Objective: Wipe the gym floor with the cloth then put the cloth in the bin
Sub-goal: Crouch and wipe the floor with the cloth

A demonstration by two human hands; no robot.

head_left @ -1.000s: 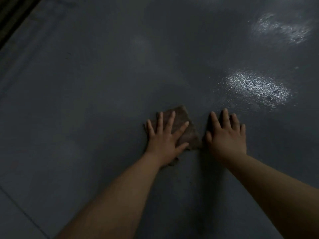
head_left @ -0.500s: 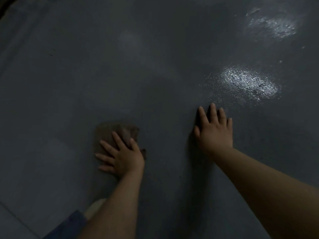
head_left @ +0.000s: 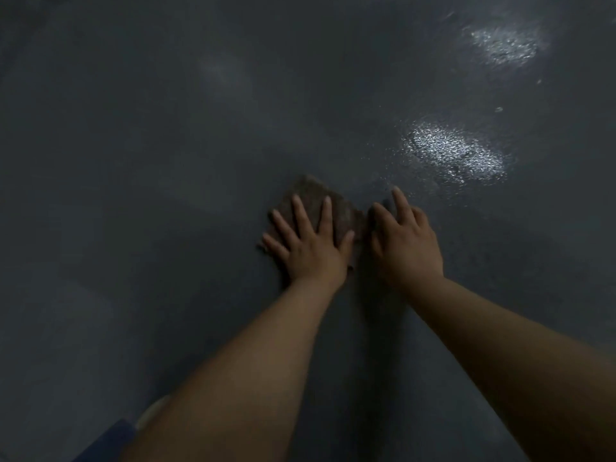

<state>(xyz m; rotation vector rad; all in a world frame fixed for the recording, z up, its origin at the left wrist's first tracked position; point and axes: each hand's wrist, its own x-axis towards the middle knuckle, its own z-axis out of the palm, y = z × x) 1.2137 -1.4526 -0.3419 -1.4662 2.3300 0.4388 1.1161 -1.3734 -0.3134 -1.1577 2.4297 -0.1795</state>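
The left hand (head_left: 313, 245) presses flat, fingers spread, on the brown cloth (head_left: 336, 211) lying on the dark floor (head_left: 166, 161). The right hand (head_left: 405, 241) rests flat just beside it, holding nothing.

Dim shot, lots you can't really make out

The left hand (head_left: 311, 246) covers most of the cloth (head_left: 336, 208), so only its far corner and right edge show, and its near edge is lost under the palm. On the right hand (head_left: 405, 243) the outer fingers are hidden behind the knuckles, so can't tell whether they touch the floor (head_left: 150, 161). Both forearms run out of the bottom edge. Bottom left, a pale rounded shape (head_left: 151, 411) and a blue bit of fabric (head_left: 106, 443) are cut off by the left forearm and the frame, too dark to identify. The floor's far corners fade into blur.
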